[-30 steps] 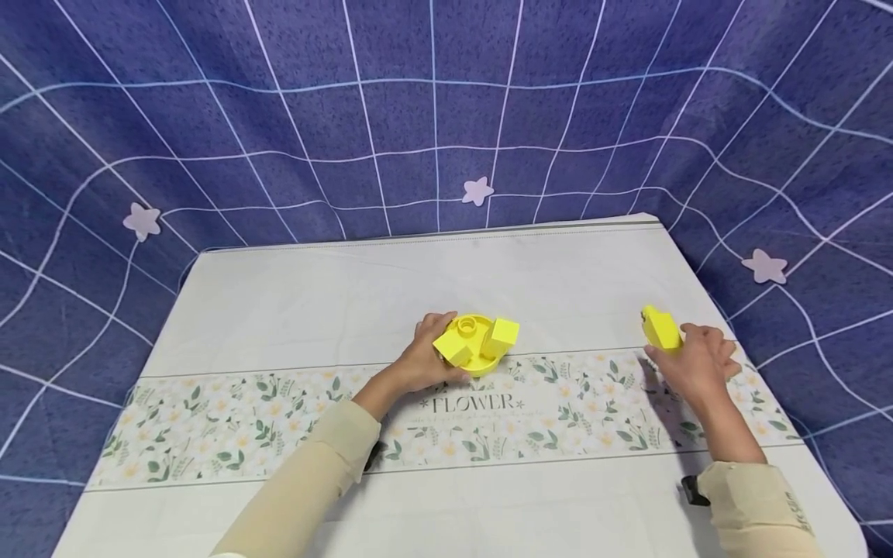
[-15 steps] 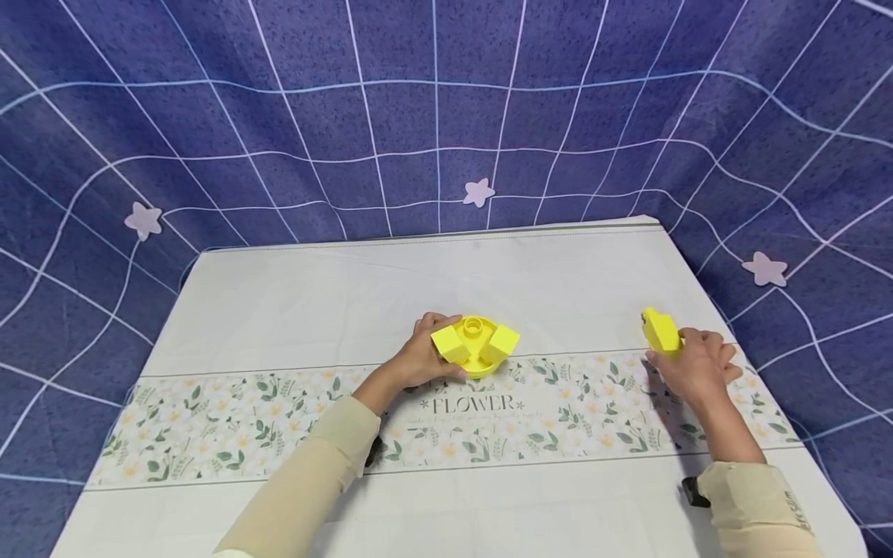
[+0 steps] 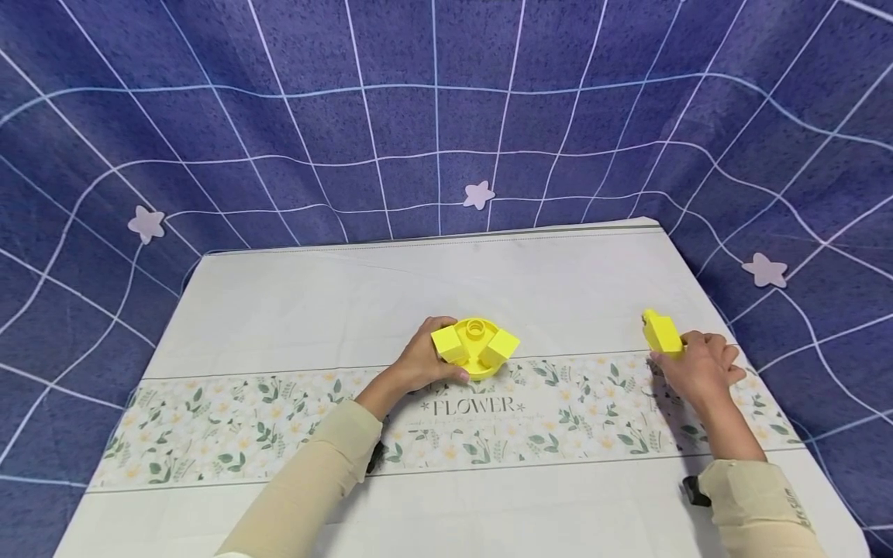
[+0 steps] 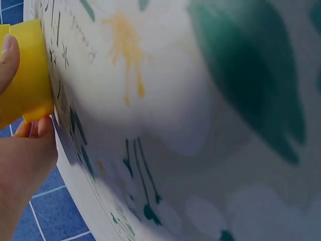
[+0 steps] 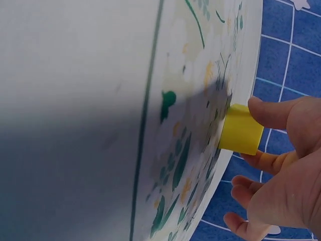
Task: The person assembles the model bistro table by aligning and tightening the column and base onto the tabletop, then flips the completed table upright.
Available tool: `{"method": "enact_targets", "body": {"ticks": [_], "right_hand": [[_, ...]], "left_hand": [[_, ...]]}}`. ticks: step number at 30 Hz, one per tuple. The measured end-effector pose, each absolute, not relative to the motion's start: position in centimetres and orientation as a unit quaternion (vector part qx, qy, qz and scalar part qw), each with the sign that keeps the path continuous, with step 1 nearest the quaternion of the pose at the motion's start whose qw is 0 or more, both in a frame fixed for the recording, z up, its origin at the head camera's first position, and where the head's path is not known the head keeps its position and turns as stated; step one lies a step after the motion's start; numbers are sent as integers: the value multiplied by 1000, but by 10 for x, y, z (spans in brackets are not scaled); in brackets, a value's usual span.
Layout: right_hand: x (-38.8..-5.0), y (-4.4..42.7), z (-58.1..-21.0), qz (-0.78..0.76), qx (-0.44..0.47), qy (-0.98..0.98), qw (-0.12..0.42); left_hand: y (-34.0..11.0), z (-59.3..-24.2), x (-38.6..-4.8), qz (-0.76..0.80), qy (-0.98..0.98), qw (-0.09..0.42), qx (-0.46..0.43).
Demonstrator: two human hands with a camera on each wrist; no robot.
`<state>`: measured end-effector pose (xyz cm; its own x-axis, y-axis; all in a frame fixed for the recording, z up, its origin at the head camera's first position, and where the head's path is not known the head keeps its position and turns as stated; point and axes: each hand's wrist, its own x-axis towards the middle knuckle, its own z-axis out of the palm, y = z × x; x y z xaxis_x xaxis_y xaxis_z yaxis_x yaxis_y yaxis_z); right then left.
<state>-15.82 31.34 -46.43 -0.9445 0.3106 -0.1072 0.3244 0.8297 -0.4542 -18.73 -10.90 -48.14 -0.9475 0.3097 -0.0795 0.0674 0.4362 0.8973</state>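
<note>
A round yellow plastic base (image 3: pixel 481 375) lies near the middle of the table in the head view. On it stand two yellow blocks, a left block (image 3: pixel 449 346) and a right block (image 3: pixel 501 348), and a raised ring-shaped socket (image 3: pixel 475 328) at the far side. My left hand (image 3: pixel 421 361) grips the base's left side, thumb at the near edge. Farther right, my right hand (image 3: pixel 701 366) pinches a yellow block with a small knob (image 3: pixel 662 335) between thumb and fingers. The right wrist view shows that yellow block (image 5: pixel 242 129) at the tablecloth, other fingers spread.
A white tablecloth (image 3: pixel 314 294) with a floral band reading "FLOWER" covers the table. Behind and around it hangs a blue grid-patterned curtain (image 3: pixel 391 116) with pale stars. A black device (image 3: pixel 696 491) sits at the right wrist.
The round base has turned in my left hand; its socket shifted right and now sits centrally between the two blocks. My right hand and its block have hardly moved.
</note>
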Motion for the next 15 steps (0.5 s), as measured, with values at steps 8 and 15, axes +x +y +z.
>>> {"method": "enact_targets", "body": {"ticks": [8,15], "right_hand": [[-157,311,-465,-245,171,954,-22],[-153,309,-461,-294,133,939,-120]], "left_hand": [[-111,-483,-190,520,840,113,108],[-112,-477,-194,505,847,133,102]]}}
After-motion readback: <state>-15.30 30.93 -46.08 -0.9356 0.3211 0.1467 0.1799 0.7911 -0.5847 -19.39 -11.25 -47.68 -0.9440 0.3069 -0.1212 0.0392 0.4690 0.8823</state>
